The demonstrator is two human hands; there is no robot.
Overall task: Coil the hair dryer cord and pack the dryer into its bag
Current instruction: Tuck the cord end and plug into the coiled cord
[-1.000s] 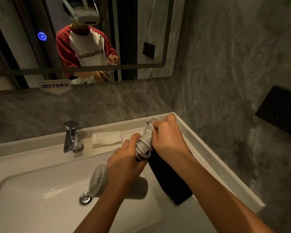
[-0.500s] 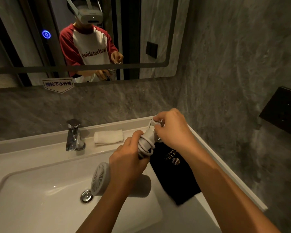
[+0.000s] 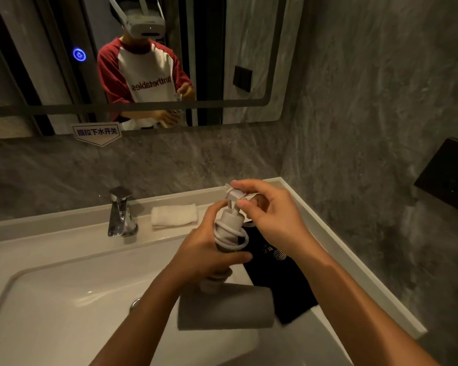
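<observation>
**Cord wound on the dryer handle, plug pinched above the basin**

A white rectangular ceramic washbasin fills the lower left, with a chrome block-shaped faucet on its back ledge and a folded white cloth just beside it. A flat black fabric bag with a small gold emblem lies on the counter to the right of the basin, partly under the hands. A wall mirror above reflects the person, and a dark panel sits on the grey stone wall at right.

The grey hair dryer hangs over the basin's right edge, barrel lying roughly left to right and handle rising up and away. The left hand is wrapped around that handle, fingers curled tight, covering its lower part. The white cord is looped several turns around the handle's upper end. The right hand pinches the white plug between thumb and fingertips just above the coil.

The dryer's intake end is hidden behind the left forearm, and the basin's drain is mostly covered too. The bag's opening cannot be made out.
</observation>
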